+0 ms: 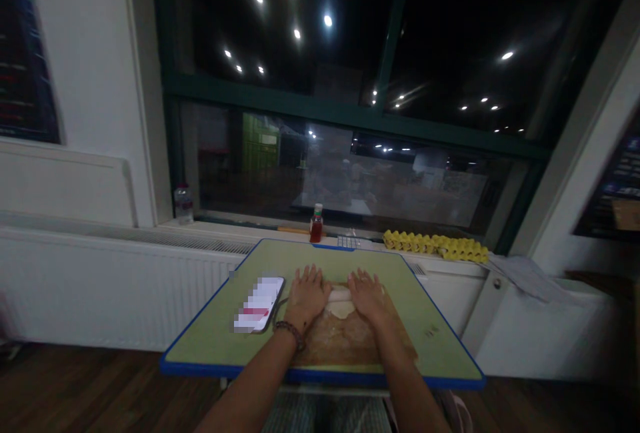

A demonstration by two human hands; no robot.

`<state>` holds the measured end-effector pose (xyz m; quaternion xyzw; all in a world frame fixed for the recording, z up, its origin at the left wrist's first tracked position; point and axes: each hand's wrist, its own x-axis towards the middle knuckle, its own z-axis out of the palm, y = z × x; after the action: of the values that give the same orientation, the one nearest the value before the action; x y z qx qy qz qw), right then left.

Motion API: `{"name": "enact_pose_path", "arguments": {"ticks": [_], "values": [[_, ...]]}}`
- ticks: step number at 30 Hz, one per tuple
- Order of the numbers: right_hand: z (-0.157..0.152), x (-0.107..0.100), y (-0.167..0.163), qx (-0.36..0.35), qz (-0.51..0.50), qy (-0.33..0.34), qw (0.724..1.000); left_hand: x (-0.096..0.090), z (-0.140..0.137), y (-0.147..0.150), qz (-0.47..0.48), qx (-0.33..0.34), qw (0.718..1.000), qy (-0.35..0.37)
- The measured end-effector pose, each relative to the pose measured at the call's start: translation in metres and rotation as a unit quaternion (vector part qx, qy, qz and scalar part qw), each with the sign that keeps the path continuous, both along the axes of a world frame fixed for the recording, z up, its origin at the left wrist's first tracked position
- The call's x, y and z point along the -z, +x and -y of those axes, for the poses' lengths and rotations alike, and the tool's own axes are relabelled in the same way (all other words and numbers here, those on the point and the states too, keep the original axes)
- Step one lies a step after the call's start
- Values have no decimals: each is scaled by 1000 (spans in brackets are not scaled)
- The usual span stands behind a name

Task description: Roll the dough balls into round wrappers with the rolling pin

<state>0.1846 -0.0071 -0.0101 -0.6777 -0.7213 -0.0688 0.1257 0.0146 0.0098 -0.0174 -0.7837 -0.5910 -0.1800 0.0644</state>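
Both my hands lie palm down on a pale rolling pin (340,295), which shows between them. My left hand (307,296) is over its left end, fingers stretched out and slightly spread, with a bracelet at the wrist. On the right end rests my right hand (366,293), its fingers also extended forward. Under and in front of the pin is a flat, thin piece of dough (341,310). The dough lies on a wooden cutting board (345,346) dusted with what looks like flour. My palms hide the pin's ends.
A phone (260,304) with its screen lit lies left of the board on the green table (200,346). Beyond, the windowsill holds a sauce bottle (317,225), a clear plastic bottle (183,204) and yellow egg trays (435,245). White radiators (115,286) stand behind the table.
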Motion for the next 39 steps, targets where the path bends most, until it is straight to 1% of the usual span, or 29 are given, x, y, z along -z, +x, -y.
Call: {"name": "enact_pose_path", "arguments": {"ticks": [3,5,8,11,15,19,24,32,35,39], "values": [[0,4,-2,17,-3,20,1000,2,0,1,1,-7,1000,1],[5,9,-3,19,-15,61,998,5,5,0,6,-6,1000,15],[13,16,-2,15,-45,110,993,7,15,-1,22,19,998,47],[17,19,-2,9,-67,122,990,5,21,-4,49,45,996,59],[17,20,-3,2,-67,136,988,4,19,-7,67,51,994,68],[16,23,-6,-41,-50,138,988,6,14,-7,66,52,994,75],[19,23,-12,-108,-42,122,986,3,15,-6,74,57,993,71],[28,20,-18,-124,-53,102,986,0,17,-6,103,53,991,67],[25,23,-18,-136,-46,99,985,-1,17,-6,97,52,991,76],[17,27,-18,-127,-36,112,985,-4,19,-5,92,52,991,85]]}}
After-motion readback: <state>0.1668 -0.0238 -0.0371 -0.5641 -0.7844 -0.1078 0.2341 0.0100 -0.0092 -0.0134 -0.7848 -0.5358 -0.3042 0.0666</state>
